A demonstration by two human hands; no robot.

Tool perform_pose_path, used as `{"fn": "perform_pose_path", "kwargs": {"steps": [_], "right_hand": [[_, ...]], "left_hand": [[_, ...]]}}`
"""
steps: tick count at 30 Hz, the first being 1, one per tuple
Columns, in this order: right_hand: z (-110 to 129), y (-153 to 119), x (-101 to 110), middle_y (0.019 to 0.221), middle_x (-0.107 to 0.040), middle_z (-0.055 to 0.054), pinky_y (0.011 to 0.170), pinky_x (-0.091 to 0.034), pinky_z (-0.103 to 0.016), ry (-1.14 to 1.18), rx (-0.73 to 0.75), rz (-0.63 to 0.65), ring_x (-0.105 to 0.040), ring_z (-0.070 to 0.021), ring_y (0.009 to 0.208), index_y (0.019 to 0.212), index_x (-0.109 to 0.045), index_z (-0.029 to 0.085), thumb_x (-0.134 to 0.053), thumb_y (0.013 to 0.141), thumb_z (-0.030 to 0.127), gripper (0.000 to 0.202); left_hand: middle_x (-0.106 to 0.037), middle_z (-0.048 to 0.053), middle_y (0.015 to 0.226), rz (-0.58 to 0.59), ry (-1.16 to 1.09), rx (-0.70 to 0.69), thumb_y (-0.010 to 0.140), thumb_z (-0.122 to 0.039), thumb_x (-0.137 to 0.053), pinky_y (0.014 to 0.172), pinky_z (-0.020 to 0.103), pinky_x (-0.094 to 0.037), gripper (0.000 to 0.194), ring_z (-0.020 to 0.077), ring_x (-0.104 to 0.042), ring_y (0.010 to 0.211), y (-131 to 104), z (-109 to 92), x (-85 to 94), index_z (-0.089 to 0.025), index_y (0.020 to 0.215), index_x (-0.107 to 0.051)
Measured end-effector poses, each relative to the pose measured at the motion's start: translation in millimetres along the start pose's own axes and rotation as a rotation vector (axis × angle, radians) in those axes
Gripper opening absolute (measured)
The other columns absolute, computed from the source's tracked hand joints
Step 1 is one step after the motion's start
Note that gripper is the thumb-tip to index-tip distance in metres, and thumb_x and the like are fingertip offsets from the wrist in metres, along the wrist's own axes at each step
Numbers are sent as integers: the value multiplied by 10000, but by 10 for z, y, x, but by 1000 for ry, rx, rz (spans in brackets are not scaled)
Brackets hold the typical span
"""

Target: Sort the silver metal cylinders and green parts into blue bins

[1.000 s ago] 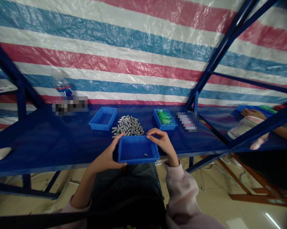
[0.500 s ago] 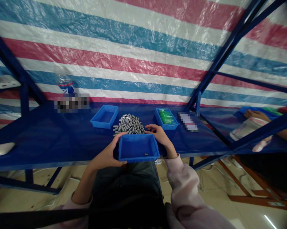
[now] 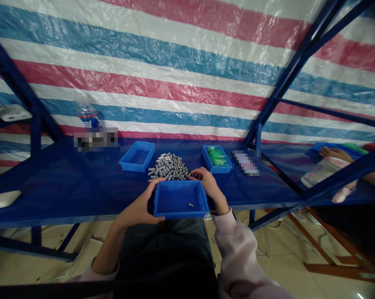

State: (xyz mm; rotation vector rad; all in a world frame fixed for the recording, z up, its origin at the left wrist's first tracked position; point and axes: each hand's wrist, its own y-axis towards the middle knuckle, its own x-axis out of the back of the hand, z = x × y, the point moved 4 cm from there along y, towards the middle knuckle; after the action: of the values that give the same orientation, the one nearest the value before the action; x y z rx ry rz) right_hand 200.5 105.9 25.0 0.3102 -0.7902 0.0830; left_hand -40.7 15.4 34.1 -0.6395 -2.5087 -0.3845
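A blue plastic bin [image 3: 181,196] is at the table's front edge, tilted towards me. One small metal screw [image 3: 191,204] lies inside it. My left hand [image 3: 143,206] grips the bin's left side, thumb and fingers on its edges. Behind the bin is a pile of small grey metal parts [image 3: 168,167], cylinders to the left and smaller screw-like pieces to the right. My right hand [image 3: 208,182] is by the bin's back right corner. Its bent fingers look slightly apart and reach the pile's right edge; the bin partly hides them, and I see nothing held in them.
An empty blue bin [image 3: 137,157] stands behind left; another bin [image 3: 222,169] holds green packets [image 3: 217,156]. A blurred-out phone-like item [image 3: 246,162], a bottle [image 3: 89,118] and a white object [image 3: 4,199] are on the table [image 3: 65,187]. Another person's hand [image 3: 335,153] is far right.
The whole view has shifted slightly. The screw in the front bin appears turned to a different angle. Both hands keep about the same places at the bin and the pile.
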Motion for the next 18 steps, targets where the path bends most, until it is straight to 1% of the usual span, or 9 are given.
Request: {"fn": "perform_pose_path", "kwargs": {"steps": [4,8,13,18], "right_hand": [[36,-7,-3,790,-576,-4,598,-381,-244,-67,19,-14,-543,-138,681,868,-707,217,-676,789,386,189],[82,5,-2,740,-548,10,558,-336,-236,-148,-10,-17,-524,-127,645,842,-684,213,-649,802,428,222],[83,27,-22,729,-557,17,557,-324,-231,-156,-4,0,-517,-121,629,842,-677,225,-645,818,422,202],[60,13,-21,718,-565,13,567,-336,-236,-142,2,-7,-527,-135,646,844,-677,222,-632,835,394,178]], "left_hand": [[-283,111,1464,-1,-3,0,660,-288,-751,1116,439,-291,989,312,-340,1336,1,-2,-4,-256,1430,-132],[-306,99,1447,-2,-16,11,655,-277,-749,1106,435,-303,986,309,-351,1325,-3,-5,-11,-264,1426,-135],[-325,75,1437,-6,-13,29,648,-255,-743,1092,413,-324,981,300,-373,1307,2,-21,-12,-289,1423,-141],[-325,81,1432,-10,-9,21,646,-268,-745,1093,422,-320,979,303,-378,1300,7,-19,-10,-278,1422,-147]]}}
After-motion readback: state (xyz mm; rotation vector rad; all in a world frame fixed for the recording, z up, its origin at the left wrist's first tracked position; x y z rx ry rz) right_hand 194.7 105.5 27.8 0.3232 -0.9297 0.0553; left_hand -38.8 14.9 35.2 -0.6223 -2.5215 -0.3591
